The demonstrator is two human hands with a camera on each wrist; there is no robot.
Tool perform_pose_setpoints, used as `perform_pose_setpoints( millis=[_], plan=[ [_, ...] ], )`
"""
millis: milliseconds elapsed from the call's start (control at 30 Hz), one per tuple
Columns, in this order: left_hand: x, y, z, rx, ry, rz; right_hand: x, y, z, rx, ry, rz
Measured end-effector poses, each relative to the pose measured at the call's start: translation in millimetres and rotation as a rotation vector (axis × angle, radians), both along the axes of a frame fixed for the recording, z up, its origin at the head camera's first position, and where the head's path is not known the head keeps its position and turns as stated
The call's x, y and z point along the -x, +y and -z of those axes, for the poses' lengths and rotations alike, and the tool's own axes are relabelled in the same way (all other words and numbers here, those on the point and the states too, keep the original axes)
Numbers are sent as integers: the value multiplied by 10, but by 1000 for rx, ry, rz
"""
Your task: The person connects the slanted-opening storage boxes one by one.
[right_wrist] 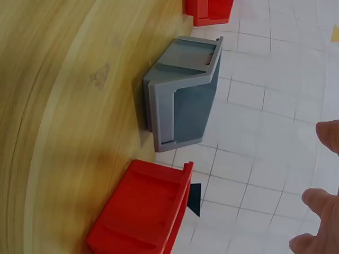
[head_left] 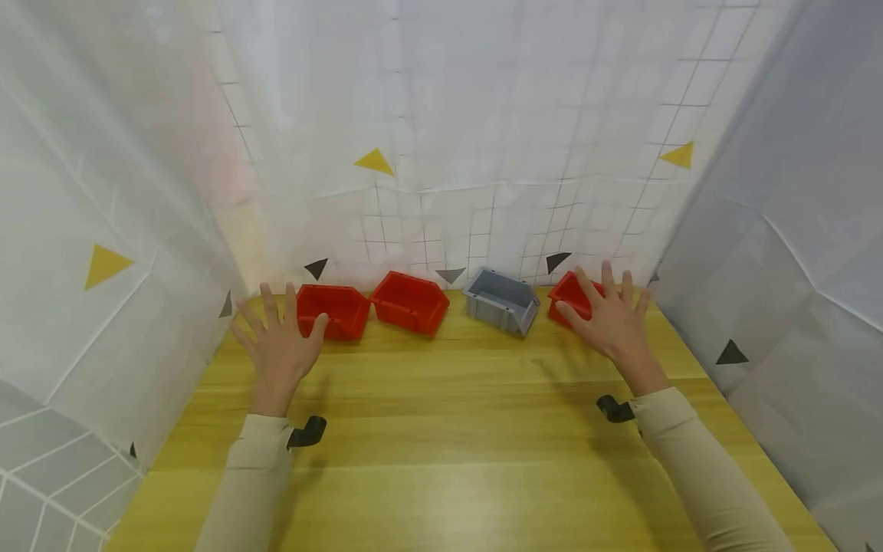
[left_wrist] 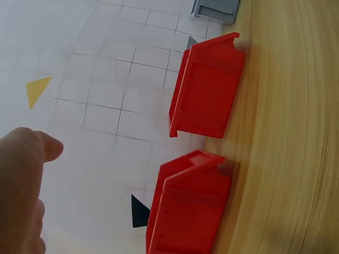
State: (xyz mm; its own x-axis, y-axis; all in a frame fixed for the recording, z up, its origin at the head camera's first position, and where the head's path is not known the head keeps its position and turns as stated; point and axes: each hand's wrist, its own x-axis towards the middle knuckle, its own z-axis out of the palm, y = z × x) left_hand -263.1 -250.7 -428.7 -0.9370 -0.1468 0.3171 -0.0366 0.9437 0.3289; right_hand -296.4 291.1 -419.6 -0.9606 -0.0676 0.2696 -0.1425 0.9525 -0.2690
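My left hand (head_left: 281, 349) is spread above the table with nothing in it, and overlaps the leftmost red bin (head_left: 348, 307) in the head view. The right hand (head_left: 614, 322), fingers also spread and holding nothing, partly hides the rightmost red bin (head_left: 567, 295). Between them stand another red bin (head_left: 410, 303) and a grey bin (head_left: 502, 299). In the left wrist view, thumb and fingers (left_wrist: 21, 180) show at the left edge, apart from the red bins (left_wrist: 206, 90). Fingertips (right_wrist: 318, 201) of the right hand show beside the grey bin (right_wrist: 183, 95) in the right wrist view.
The bins line the back of a wooden table (head_left: 441, 429), close to a white sheet wall (head_left: 441, 115) with grid lines and triangle markers. Similar sheets rise at the left (head_left: 83, 230) and right (head_left: 793, 230). Dark wrist mounts (head_left: 308, 432) stick out by both sleeves.
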Motion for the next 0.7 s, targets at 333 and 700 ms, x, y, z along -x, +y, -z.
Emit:
perform_pose_setpoints(
  millis=[333, 700],
  plan=[
    [7, 7, 28, -39, 16, 1, 14, -187, -39, 14, 24, -47],
    [39, 13, 93, -105, 24, -14, 138, -538, 13, 67, 71, -169]
  ],
)
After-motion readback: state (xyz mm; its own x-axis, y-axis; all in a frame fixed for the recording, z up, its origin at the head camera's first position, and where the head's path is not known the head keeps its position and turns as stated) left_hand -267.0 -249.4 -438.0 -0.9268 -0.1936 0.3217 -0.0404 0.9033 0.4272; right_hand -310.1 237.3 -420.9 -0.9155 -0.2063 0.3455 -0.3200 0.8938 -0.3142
